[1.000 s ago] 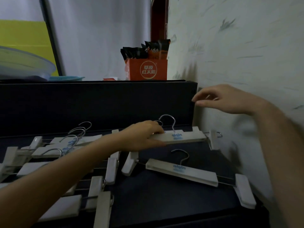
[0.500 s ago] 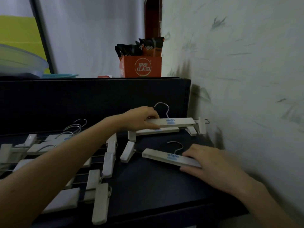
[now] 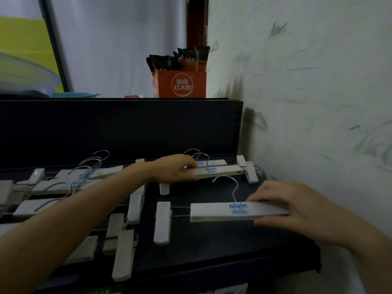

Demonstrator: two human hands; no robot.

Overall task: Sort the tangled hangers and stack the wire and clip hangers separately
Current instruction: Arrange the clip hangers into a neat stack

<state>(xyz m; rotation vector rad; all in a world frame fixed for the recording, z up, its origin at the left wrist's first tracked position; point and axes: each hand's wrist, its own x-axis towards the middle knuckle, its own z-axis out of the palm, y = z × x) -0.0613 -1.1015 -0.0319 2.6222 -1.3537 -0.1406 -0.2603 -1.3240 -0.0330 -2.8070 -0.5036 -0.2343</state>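
Head: white, blue-lettered clip hanger (image 3: 220, 213)

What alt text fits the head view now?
A person's right hand grips a white flat-bar clip hanger with a blue logo at a dark table, while the left hand holds a similar white hanger farther back. More white clip hangers lie piled at left.

at right, two stacked clip hangers (image 3: 218, 171) plus one lone hanger (image 3: 222, 212) make three. the left pile (image 3: 48, 186) shows at least four hooks, total unclear. one orange box (image 3: 182, 83).
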